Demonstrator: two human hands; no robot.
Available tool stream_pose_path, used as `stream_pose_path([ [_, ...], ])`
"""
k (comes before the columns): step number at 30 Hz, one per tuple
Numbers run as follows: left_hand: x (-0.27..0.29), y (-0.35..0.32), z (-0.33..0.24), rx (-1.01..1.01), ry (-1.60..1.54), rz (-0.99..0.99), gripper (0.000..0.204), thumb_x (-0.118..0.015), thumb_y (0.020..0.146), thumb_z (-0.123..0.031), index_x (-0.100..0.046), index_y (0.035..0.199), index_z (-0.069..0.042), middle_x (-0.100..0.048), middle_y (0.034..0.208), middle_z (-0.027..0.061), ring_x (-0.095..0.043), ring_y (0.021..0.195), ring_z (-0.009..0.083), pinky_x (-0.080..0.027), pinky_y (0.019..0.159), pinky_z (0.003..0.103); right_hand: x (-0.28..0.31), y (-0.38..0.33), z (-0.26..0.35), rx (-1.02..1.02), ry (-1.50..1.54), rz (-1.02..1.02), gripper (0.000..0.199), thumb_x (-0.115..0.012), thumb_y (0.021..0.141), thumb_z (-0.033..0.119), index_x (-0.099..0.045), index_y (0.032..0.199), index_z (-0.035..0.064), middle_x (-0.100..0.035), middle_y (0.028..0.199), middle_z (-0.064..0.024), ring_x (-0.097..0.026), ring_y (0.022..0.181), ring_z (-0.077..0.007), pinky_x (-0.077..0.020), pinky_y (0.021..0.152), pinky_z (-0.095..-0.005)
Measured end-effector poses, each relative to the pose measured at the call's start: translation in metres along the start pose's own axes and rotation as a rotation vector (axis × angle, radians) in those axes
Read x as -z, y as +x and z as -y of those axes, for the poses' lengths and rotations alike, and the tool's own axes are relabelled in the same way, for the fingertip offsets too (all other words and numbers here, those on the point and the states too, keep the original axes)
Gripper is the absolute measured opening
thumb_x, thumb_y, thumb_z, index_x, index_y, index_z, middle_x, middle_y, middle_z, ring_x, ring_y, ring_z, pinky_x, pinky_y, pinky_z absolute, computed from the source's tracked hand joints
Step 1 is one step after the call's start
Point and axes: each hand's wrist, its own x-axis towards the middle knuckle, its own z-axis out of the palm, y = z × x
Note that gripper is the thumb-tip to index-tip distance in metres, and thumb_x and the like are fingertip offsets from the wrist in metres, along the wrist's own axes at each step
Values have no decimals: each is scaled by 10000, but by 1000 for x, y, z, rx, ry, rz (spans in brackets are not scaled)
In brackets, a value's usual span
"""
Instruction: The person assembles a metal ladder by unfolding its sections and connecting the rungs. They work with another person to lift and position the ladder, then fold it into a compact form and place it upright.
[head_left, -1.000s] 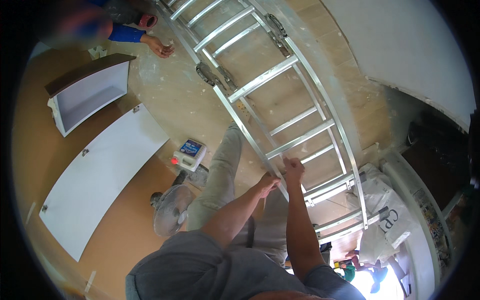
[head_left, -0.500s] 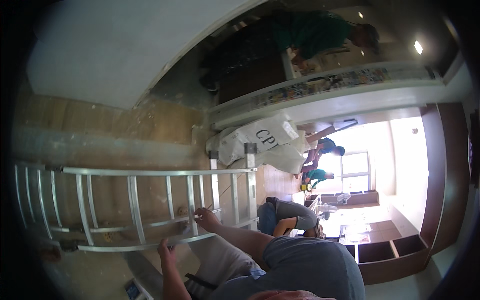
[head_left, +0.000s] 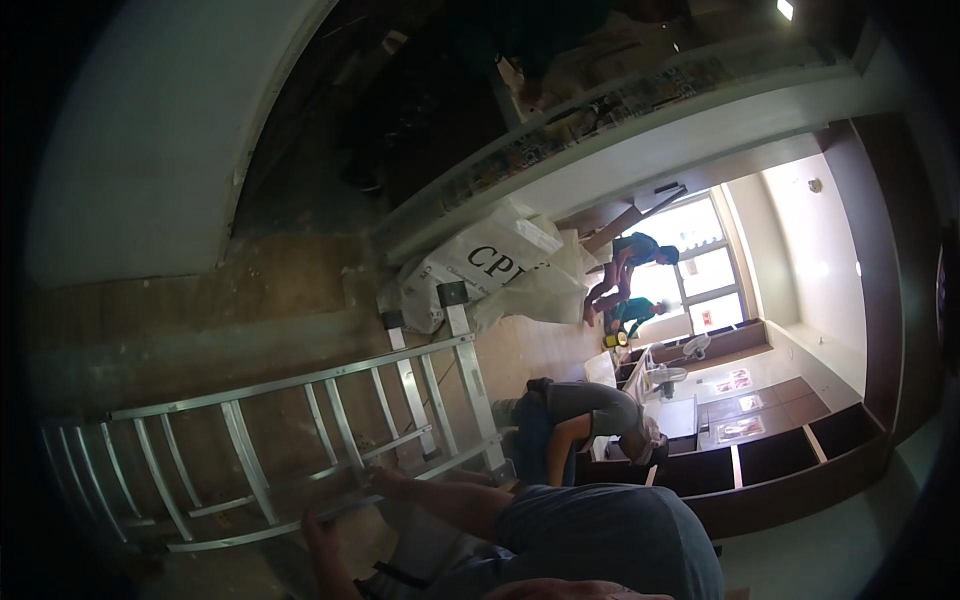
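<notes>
Can see ladder [head_left: 248, 460] close against left hand [head_left: 322, 535] at near side rail [head_left: 230, 540], right hand [head_left: 390, 484] by rung [head_left: 345, 423]; can't tell whether either grips.

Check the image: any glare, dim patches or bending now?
Head view: the far window glares nearly white; head view: left hand and right hand sit in shadow, details unclear; head view: fisheye bends the ladder, corners go black.

Indoor reno: ladder [head_left: 249, 460], open cabs [head_left: 800, 491]
</notes>
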Motion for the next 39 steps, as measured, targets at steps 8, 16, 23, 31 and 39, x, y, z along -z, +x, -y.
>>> stream_pose_path([
  [8,2,7,9,14,-35,-26,589,-648,851,-256,-427,1369,-83,-481,1295,127,-467,1169,294,-432,936,480,-2,77,-40,58,-254,-1,645,-776,744,392,-581,1244,34,-623,1189,-219,-586,1126,-351,-485,924,-447],
  [16,-4,7,24,37,37,-36,580,-639,864,-258,-424,1371,-79,-459,1317,125,-433,1203,299,-384,991,496,25,46,12,-350,202,-162,814,-826,698,409,-503,1325,1,-590,1265,-194,-558,1174,-325,-458,969,-429],
  [23,2,15,14,25,71,-35,544,-651,856,-237,-450,1332,-68,-474,1285,117,-452,1170,289,-417,950,479,43,19,82,-445,391,-96,875,-831,702,381,-441,1378,-14,-540,1334,-199,-517,1231,-323,-436,1004,-432],
  [31,-3,13,15,37,21,-30,498,-658,846,-213,-482,1292,-81,-504,1226,102,-473,1119,275,-434,921,469,50,10,89,-380,337,-130,867,-828,714,345,-413,1389,-7,-566,1292,-199,-531,1204,-319,-436,1000,-440],
  [39,-3,12,18,57,57,-11,480,-666,825,-193,-495,1261,-87,-508,1210,106,-478,1119,276,-451,903,480,41,6,77,-329,277,-210,496,-609,880,297,-519,1250,-21,-593,1153,-208,-583,1088,-287,-501,855,-436],
])
